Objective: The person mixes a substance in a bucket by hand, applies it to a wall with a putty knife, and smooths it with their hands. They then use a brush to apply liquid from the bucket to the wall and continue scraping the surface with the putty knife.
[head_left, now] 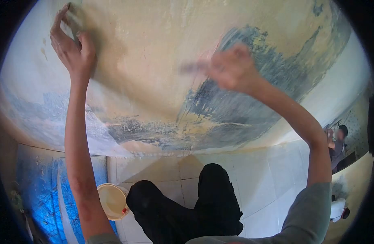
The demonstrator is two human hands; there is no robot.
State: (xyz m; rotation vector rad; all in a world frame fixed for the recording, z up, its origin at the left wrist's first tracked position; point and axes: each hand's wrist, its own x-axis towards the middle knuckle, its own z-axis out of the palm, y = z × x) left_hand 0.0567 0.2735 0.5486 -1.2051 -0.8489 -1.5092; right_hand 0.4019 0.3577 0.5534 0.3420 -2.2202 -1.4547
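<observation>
In front of me rises a wall [142, 53] with a pale yellow surface and dark grey streaked patches. At the upper left, my left hand [73, 51] rests against it, fingers partly bent and thumb apart, casting a shadow. My right hand [232, 68] is closed and smeared by motion, over the edge of the large dark grey patch [252, 97]. From its fist a slim, blurred tool [191, 68] points left; its kind I cannot tell.
Below the wall lies a floor of pale tiles [252, 187], with my bent knees [170, 207] over it. A yellowish bucket [112, 201] stands by my left knee, beside a blue sheet [44, 203]. Farther right are a person [337, 148] and someone in white [338, 210].
</observation>
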